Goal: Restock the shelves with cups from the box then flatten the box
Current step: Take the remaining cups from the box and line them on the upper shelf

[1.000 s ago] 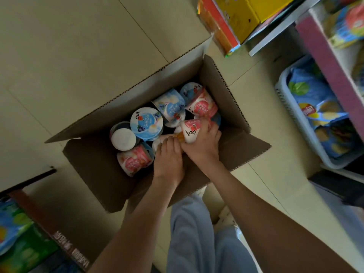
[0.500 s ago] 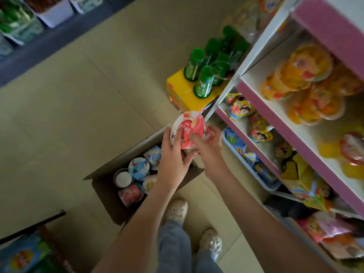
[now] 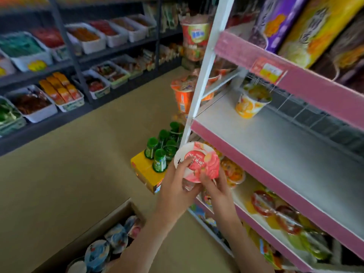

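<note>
Both hands hold one pink-lidded cup (image 3: 199, 161) in the air in front of the pink-edged shelving. My left hand (image 3: 175, 186) grips it from the left and below, fingertips on the lid. My right hand (image 3: 215, 185) pinches its lower right rim. The open cardboard box (image 3: 94, 235) sits on the floor at the bottom left with several blue- and pink-lidded cups (image 3: 116, 238) inside. The grey shelf (image 3: 275, 144) to the right carries a single orange cup (image 3: 251, 102) near its back left.
A yellow carton (image 3: 145, 172) topped with green bottles (image 3: 159, 152) stands on the floor by the shelf's white post (image 3: 202, 75). Lower pink shelves hold packed jelly cups (image 3: 232, 171). Dark racks with white snack bins (image 3: 39, 107) line the far side of the aisle.
Both hands lifted the pink cup from the box up to shelf height. My view swung upward from the box to the shelves.
</note>
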`<state>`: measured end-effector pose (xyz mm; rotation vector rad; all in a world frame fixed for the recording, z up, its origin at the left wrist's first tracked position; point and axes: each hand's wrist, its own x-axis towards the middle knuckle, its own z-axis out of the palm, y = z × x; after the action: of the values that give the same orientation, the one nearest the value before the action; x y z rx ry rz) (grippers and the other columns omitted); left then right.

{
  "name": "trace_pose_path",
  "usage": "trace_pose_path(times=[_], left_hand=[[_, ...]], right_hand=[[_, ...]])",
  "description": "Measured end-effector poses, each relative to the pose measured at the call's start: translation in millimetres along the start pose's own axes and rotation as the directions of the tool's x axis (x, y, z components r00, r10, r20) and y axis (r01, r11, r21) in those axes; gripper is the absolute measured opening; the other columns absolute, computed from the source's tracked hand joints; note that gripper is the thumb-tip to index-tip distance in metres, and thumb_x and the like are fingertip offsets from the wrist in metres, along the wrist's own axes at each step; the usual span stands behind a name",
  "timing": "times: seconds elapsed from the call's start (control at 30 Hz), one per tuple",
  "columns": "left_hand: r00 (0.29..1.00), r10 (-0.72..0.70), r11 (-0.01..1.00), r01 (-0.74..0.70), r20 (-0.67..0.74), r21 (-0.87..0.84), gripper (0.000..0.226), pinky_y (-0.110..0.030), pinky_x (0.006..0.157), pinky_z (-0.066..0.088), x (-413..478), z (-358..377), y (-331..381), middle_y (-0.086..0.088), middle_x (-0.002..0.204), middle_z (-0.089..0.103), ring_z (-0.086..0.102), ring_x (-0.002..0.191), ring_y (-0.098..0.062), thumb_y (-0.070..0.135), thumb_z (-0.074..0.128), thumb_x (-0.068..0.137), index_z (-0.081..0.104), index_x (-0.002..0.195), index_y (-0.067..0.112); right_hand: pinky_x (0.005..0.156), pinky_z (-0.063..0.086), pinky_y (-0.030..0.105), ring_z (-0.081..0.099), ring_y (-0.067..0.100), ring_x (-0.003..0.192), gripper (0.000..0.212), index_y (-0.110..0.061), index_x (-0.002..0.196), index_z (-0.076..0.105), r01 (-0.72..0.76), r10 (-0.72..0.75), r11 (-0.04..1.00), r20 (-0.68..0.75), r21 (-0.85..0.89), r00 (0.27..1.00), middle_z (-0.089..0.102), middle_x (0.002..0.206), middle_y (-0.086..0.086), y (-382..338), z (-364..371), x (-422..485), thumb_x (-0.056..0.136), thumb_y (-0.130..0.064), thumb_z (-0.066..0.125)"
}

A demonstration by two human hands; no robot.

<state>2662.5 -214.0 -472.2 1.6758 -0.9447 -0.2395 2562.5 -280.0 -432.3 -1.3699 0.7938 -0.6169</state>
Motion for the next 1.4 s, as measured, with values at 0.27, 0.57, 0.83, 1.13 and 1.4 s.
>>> trace_pose_path(times=[0.27, 0.57, 0.83, 1.13, 1.4], left_hand=[[0.990, 0.134, 0.987, -0.137, 0.044, 0.079, 0.061, -0.037, 0.091, 0.051, 59, 37, 34, -0.003, 0.138, 0.040, 0.046, 0.126, -0.020, 0.053, 0.061, 0.078, 0.036, 0.132, 0.038], [0.988, 0.106, 0.990, -0.115, 0.109, 0.080, 0.061, -0.026, 0.082, 0.044, 129, 86, 40, 0.000, 0.132, 0.043, 0.049, 0.118, -0.021, 0.041, 0.064, 0.084, 0.036, 0.138, 0.031], [0.975, 0.122, 0.990, -0.132, 0.187, 0.043, 0.065, -0.027, 0.091, 0.047, 170, 124, 30, -0.002, 0.132, 0.043, 0.050, 0.116, -0.017, 0.034, 0.069, 0.083, 0.035, 0.138, 0.026], [0.989, 0.114, 0.993, -0.115, 0.093, -0.004, 0.060, -0.027, 0.094, 0.048, 181, 147, 31, 0.009, 0.123, 0.040, 0.046, 0.107, -0.004, 0.025, 0.066, 0.086, 0.032, 0.136, 0.023], [0.992, 0.048, 0.997, -0.054, 0.113, 0.052, 0.087, -0.042, 0.104, 0.042, 163, 140, 33, -0.012, 0.152, 0.016, 0.030, 0.137, -0.028, 0.030, 0.070, 0.082, 0.008, 0.144, 0.027]], right_hand=[[0.084, 0.050, 0.014, 0.057, 0.002, 0.113, 0.052, -0.028, 0.138, 0.041, 0.132, -0.127, 0.987, -0.062, 0.089, 0.990, 0.063, 0.120, -0.016, -30, -30, 37, 0.089, -0.025, 0.056], [0.093, 0.046, 0.027, 0.060, 0.007, 0.109, 0.037, -0.023, 0.129, 0.050, 0.192, -0.184, 0.981, -0.193, 0.025, 0.964, 0.064, 0.118, -0.007, -39, -60, 110, 0.093, -0.026, 0.056], [0.075, 0.044, 0.006, 0.059, 0.004, 0.105, 0.033, -0.022, 0.127, 0.050, 0.151, -0.154, 0.988, -0.286, -0.032, 0.946, 0.063, 0.116, -0.005, -38, -81, 159, 0.094, -0.023, 0.054], [0.098, 0.042, 0.027, 0.059, 0.007, 0.109, 0.027, -0.032, 0.119, 0.055, 0.129, -0.135, 0.991, -0.317, -0.041, 0.939, 0.065, 0.116, -0.006, -31, -95, 177, 0.092, -0.033, 0.054], [0.100, 0.035, 0.030, 0.047, 0.009, 0.123, 0.041, -0.029, 0.135, 0.042, 0.020, -0.098, 0.984, -0.441, -0.179, 0.892, 0.051, 0.133, -0.012, -48, -83, 150, 0.096, -0.036, 0.050]])
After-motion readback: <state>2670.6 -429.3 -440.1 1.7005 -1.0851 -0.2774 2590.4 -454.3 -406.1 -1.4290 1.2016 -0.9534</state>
